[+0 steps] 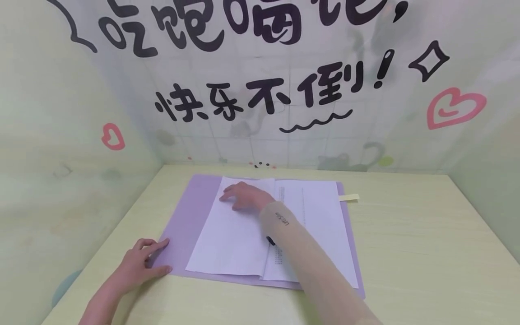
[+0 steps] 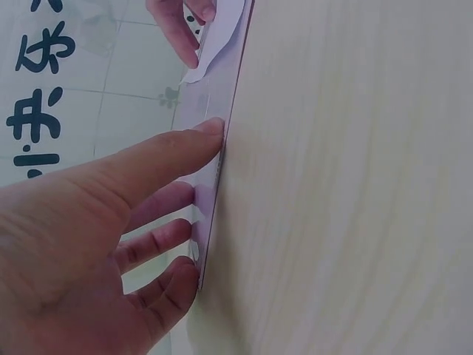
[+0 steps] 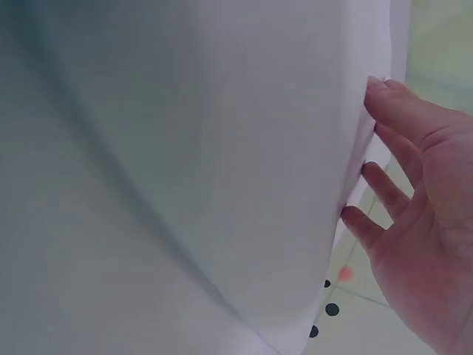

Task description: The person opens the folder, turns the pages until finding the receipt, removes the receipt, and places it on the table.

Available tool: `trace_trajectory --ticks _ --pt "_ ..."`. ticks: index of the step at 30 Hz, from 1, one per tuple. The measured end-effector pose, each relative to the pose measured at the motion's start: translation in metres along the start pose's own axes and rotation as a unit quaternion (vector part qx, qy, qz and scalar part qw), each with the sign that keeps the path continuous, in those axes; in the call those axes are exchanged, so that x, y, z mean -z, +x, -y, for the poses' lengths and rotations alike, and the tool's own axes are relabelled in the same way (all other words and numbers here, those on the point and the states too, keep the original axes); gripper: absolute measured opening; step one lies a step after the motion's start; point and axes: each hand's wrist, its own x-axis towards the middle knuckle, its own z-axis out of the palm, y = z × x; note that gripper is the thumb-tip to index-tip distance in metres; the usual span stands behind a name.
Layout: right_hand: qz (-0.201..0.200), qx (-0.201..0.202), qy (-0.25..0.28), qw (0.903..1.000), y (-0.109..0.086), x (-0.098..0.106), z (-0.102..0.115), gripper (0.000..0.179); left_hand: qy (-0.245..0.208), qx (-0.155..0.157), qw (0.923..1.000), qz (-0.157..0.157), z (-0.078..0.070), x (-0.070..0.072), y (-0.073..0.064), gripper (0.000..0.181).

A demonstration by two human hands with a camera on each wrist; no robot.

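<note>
An open purple folder point(image 1: 199, 203) lies on the table with white paper sheets point(image 1: 227, 243) on it, spread like a booklet around a fold. My left hand point(image 1: 136, 266) touches the folder's near left corner, thumb at the near edge and the other fingers spread along the left side; in the left wrist view the fingertips point(image 2: 211, 127) meet the folder edge. My right hand point(image 1: 245, 196) reaches across the right page to the upper part of the left page. Its fingertips rest on the paper, as the right wrist view also shows, where the right hand point(image 3: 421, 185) lies over the page.
A pale yellow tab point(image 1: 349, 197) sticks out from the folder's right side. The light wooden table point(image 1: 418, 243) is enclosed by a white printed backdrop point(image 1: 252, 149) with black lettering and pink hearts. My right sleeve point(image 1: 313, 253) covers part of the right page.
</note>
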Motion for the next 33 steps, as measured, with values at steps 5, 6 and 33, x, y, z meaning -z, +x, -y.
trace_trajectory --ticks 5,6,33 --pt "0.013 -0.029 0.014 0.9994 -0.004 -0.004 0.005 0.051 -0.002 -0.001 1.0000 -0.002 0.002 -0.002 -0.002 0.073" --pt "0.014 -0.033 0.012 0.9993 -0.004 -0.004 0.006 0.051 -0.004 0.000 1.0000 -0.002 0.003 -0.002 -0.003 0.073" --pt "0.002 -0.032 0.043 0.9986 -0.008 -0.005 -0.003 0.052 -0.048 -0.024 0.9986 -0.005 -0.027 -0.001 0.006 0.060"
